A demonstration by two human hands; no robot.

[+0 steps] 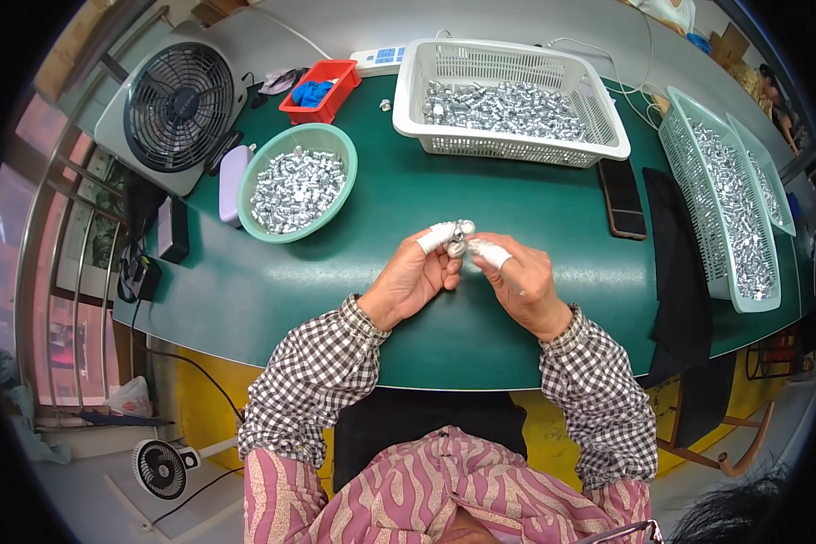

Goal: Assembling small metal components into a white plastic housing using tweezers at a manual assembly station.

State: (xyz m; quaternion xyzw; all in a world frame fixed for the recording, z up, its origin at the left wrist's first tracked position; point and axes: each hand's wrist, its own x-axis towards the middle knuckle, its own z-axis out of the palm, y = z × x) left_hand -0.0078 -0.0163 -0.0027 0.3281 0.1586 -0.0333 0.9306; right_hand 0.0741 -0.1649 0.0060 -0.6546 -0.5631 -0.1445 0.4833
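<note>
- At far left on the green surface point(272, 299), one grey fan point(174, 111) is standing beside one green bowl point(299, 181) of small silvery parts.
- Left hand point(414, 276) is pinching a small metal part point(459, 238), taped fingers point(437, 236) closing narrowly on it.
- Right hand point(521, 281) is meeting it from the right, fingers equally near; the part's long axis cannot be told.
- Three white baskets are lying further right: one point(508, 100) behind, two point(725, 199) at the edge.
</note>
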